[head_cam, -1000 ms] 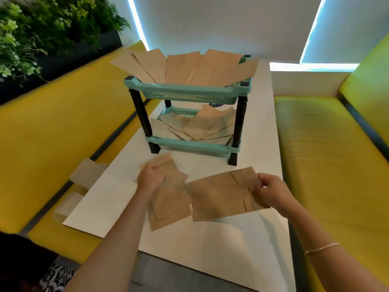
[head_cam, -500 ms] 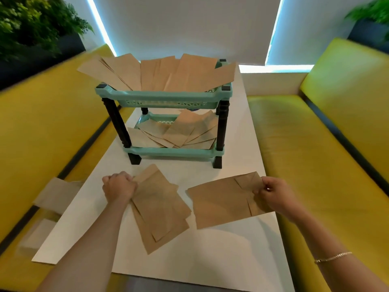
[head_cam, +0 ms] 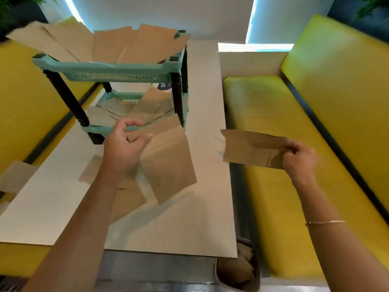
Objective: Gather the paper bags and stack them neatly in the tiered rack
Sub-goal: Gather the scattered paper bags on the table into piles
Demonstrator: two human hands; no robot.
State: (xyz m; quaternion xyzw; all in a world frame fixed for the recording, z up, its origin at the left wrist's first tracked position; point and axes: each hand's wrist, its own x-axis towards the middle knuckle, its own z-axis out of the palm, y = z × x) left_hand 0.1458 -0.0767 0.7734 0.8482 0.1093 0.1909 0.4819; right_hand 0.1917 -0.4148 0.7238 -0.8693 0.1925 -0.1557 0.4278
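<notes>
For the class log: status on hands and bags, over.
Left hand grips bags. Right hand pinches one bag. Rack ahead, both tiers untidy.

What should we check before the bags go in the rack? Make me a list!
1. Left hand has hold of its paper bags: ok, thumb and fingers pinch their top edge.
2. Right hand has hold of its single bag: ok, it pinches the folded end, and the bag hangs out over the yellow bench.
3. Left-hand bags squared up: not ok, they fan apart.
4. All bags picked up: not ok, more bags lie on the table under the left arm.
5. Room on the rack: cannot tell; both tiers already hold scattered bags.
6. Rack bags neat: not ok, the top-tier ones stick out over the edge.
</notes>
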